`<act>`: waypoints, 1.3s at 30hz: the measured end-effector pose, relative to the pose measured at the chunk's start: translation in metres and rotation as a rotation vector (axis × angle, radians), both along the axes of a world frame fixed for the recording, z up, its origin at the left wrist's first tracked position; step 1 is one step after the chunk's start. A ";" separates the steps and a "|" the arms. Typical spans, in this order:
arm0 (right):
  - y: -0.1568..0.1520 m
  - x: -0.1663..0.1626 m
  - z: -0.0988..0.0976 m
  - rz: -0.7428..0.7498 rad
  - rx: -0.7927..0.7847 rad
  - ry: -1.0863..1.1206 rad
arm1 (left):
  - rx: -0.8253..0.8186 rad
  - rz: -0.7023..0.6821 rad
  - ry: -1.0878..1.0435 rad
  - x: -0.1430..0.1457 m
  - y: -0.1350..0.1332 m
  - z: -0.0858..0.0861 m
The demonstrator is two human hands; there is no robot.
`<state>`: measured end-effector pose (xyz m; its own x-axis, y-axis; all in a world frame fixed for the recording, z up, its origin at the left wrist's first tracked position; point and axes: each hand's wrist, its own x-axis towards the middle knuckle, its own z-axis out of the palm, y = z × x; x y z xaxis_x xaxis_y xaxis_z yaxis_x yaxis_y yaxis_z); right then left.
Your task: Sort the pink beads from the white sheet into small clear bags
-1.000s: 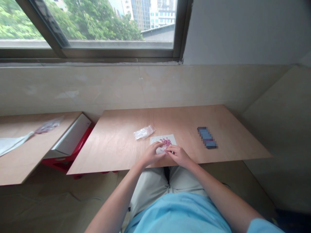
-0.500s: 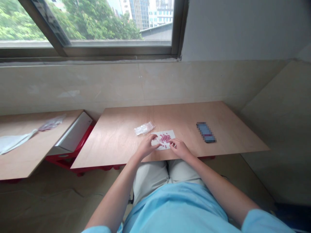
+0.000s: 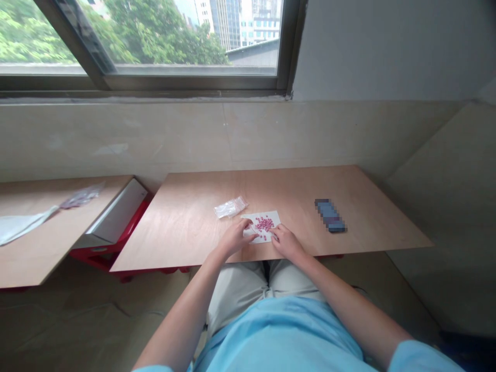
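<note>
Many small pinkish-red beads (image 3: pixel 265 223) lie loosely heaped on a white sheet of paper (image 3: pixel 274 215). At the sheet's left edge is my left hand (image 3: pixel 234 237), thumb and forefinger curved and apart beside the beads. A faint thin line shows near its fingertips; whether it is a thread I cannot tell. My right hand (image 3: pixel 287 242) is at the sheet's right edge, fingertips drawn together against the near right side of the bead heap. Anything pinched there is too small to make out.
A clear plastic zip bag (image 3: pixel 231 207) lies behind my left hand. To the right is a phone (image 3: pixel 330 215), blurred out. The wooden table (image 3: pixel 186 227) ends just before my lap. Another table (image 3: pixel 23 201) at left carries white cloth and a plastic bag.
My right hand has shifted slightly down, its fingers drawing closer together at the beads. My left hand stays nearly in place. The whole view has tilted a little.
</note>
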<state>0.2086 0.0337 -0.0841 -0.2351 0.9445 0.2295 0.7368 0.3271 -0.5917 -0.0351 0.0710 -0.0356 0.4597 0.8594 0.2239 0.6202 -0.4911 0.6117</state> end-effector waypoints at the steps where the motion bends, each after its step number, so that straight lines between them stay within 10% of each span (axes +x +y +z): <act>1: 0.000 -0.001 0.000 -0.018 -0.006 0.006 | -0.003 -0.006 0.006 0.001 0.000 0.000; 39: 0.008 -0.004 0.000 -0.021 -0.027 -0.005 | -0.050 -0.046 0.079 0.012 -0.001 -0.003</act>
<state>0.2047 0.0415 -0.0843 -0.2158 0.9552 0.2026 0.7464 0.2951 -0.5964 -0.0232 0.0702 -0.0382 0.5131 0.8464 0.1426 0.6449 -0.4898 0.5867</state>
